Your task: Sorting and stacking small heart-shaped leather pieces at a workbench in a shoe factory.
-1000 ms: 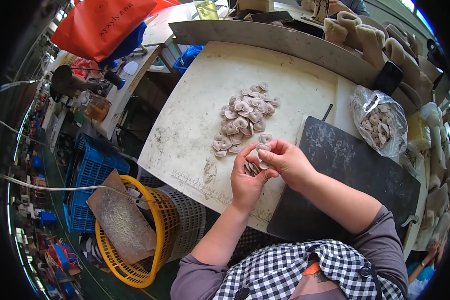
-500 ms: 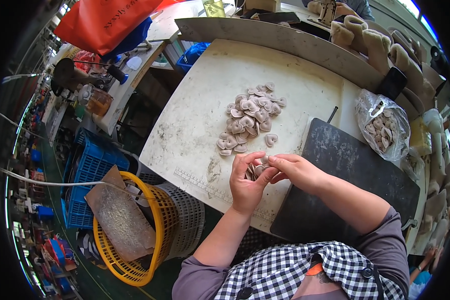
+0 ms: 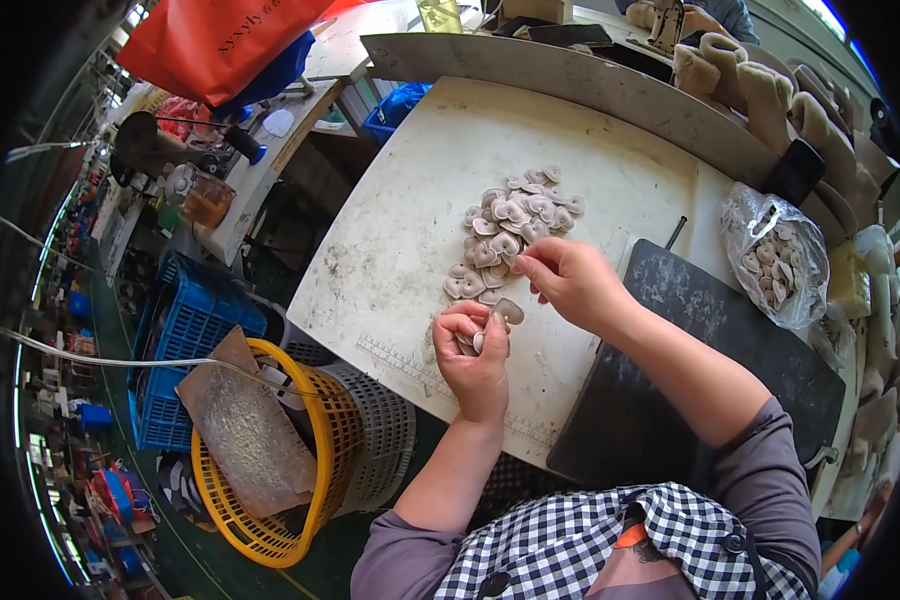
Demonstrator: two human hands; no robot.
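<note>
A pile of small beige heart-shaped pieces (image 3: 510, 225) lies spread on the white work table (image 3: 390, 240). My left hand (image 3: 475, 355) is closed around a small stack of these pieces near the table's front edge, with one piece (image 3: 508, 311) sticking out above the fingers. My right hand (image 3: 570, 280) reaches to the near end of the pile, its fingertips pinched at a piece there. Whether that piece is lifted off the table is hard to tell.
A dark mat (image 3: 690, 380) lies right of my hands. A clear bag of similar pieces (image 3: 778, 262) sits at the right edge. Beige boot-shaped parts (image 3: 760, 85) line the far side. A yellow basket (image 3: 270, 460), grey basket (image 3: 380, 440) and blue crate (image 3: 185, 340) stand below left.
My right hand has moved away from my left hand and up to the near end of the pile. My left hand has stayed low with its stack.
</note>
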